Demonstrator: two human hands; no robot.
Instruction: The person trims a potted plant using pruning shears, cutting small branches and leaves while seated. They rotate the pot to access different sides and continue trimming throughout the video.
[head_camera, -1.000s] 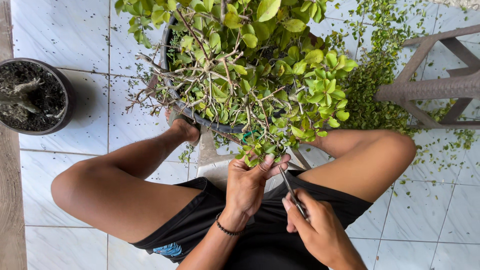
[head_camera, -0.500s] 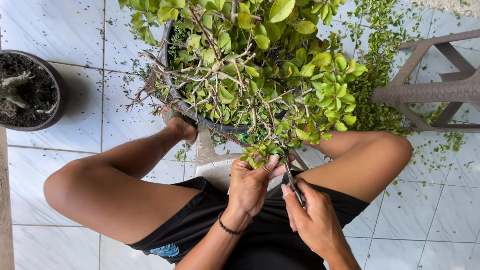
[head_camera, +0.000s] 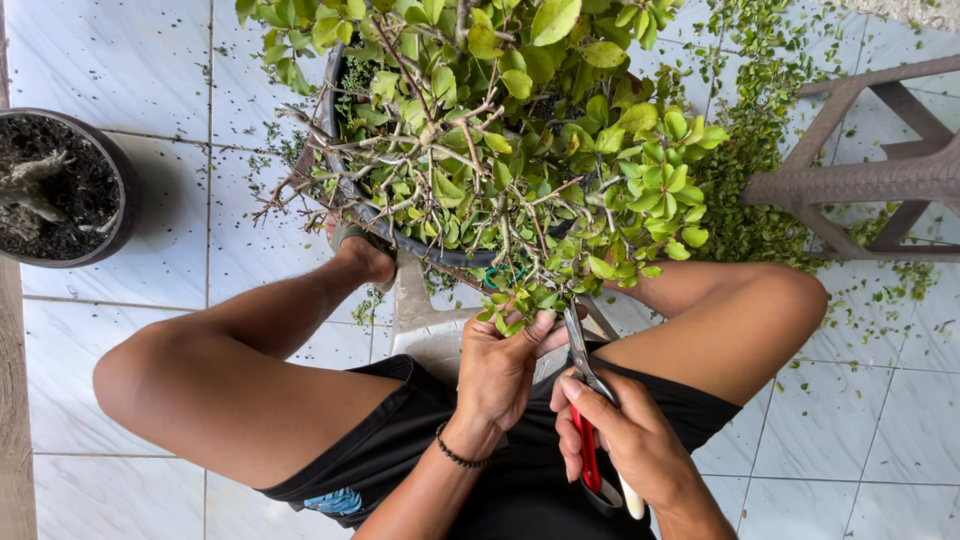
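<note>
Shears (head_camera: 585, 400) clamped in right hand (head_camera: 625, 445) point up at the leafy twig (head_camera: 520, 305) just above, pinched in left hand (head_camera: 500, 365) fingers, which sits nearer.

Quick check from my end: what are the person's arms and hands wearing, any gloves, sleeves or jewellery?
Both hands are bare, with no gloves or rings visible. The left hand has a thin dark beaded bracelet at the wrist. The right hand and wrist show nothing worn. No sleeves reach either forearm.

bushy potted plant (head_camera: 500, 150) | blocked: brown stool (head_camera: 880, 180) right, dark soil pot (head_camera: 60, 190) left | free: white tiles (head_camera: 130, 60) between plant and soil pot
</note>
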